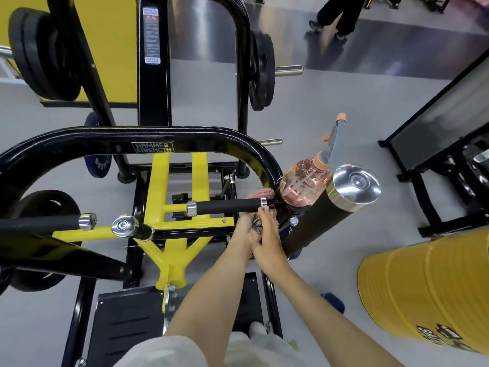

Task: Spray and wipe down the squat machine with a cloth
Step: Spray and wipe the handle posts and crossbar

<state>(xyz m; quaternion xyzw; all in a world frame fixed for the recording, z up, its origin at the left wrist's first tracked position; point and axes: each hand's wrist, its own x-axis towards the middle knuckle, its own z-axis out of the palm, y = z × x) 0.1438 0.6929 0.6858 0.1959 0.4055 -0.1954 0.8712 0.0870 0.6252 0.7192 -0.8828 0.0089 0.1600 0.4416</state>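
1. Both hands are meeting just under the black grip handle [227,206] of the squat machine [79,144]. The left hand [242,231] and right hand [268,234] are curling their fingers round the bunched cloth [256,221].
2. I'd call this the wiping step.
3. The spray bottle [304,184] is perching just beyond the right hand, against the roller pad [312,226].
4. The next move is probably wrapping the cloth round the handle and drawing it leftward.
5. The bottle is crowding the fingertips and risking a knock. A yellow drum [436,300] is standing well off to the right.
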